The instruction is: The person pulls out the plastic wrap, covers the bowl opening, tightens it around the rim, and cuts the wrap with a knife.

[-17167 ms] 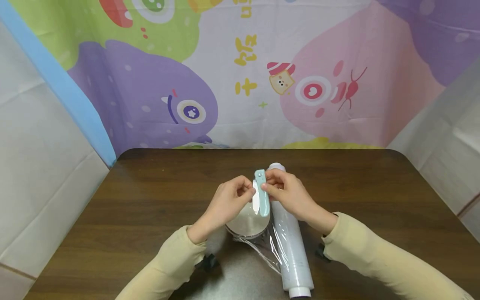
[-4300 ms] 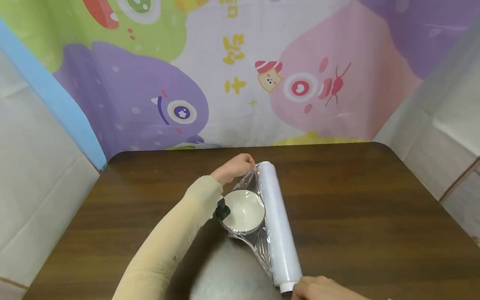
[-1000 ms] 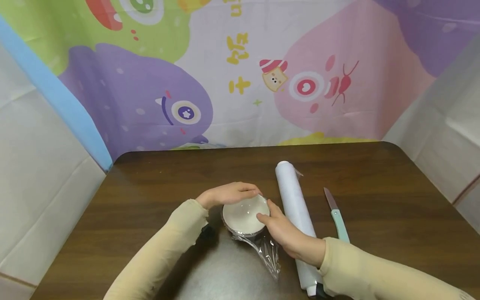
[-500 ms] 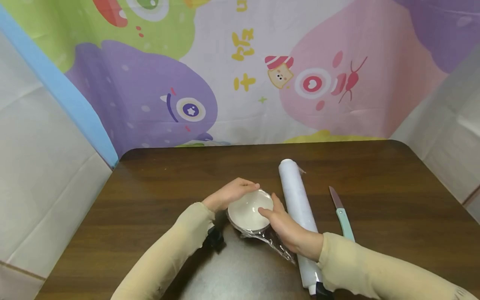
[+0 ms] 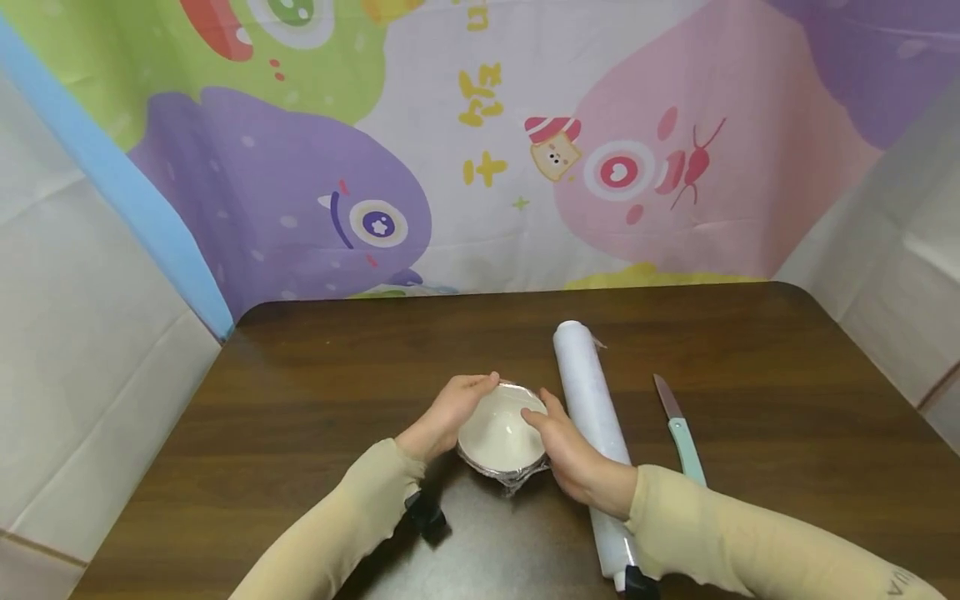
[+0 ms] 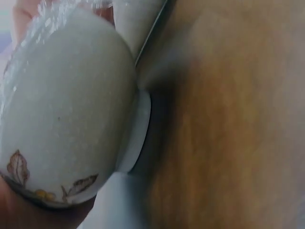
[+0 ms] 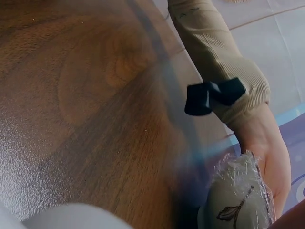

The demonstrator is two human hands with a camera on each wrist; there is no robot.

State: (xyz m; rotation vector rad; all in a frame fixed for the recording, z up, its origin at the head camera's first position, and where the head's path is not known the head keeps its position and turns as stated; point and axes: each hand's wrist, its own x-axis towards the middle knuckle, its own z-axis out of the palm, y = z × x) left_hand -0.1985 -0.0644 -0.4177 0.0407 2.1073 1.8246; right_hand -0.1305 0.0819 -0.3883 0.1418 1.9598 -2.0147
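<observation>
A small white bowl [image 5: 498,437] with clear cling film over it is held between both hands above the dark table. My left hand [image 5: 450,414] grips its left side, thumb at the far rim. My right hand [image 5: 577,458] grips the right side, with the thumb over the rim. Crumpled film [image 5: 516,481] gathers below the near rim. In the left wrist view the bowl [image 6: 66,95] shows its pale outer wall, brown leaf pattern and foot ring. In the right wrist view, wrinkled film [image 7: 238,169] clings to the bowl's edge.
A long roll of cling film [image 5: 592,396] lies just right of the bowl, partly under the right forearm. Farther right lies a knife [image 5: 684,446] with a mint-green handle, blade out and pointing away. A cartoon-print curtain [image 5: 495,242] hangs behind the table.
Earlier the hands held the folded knife, then the film still joined bowl and roll. Now knife and roll lie apart. In the last second, the trailing film was drawn in under the bowl.
</observation>
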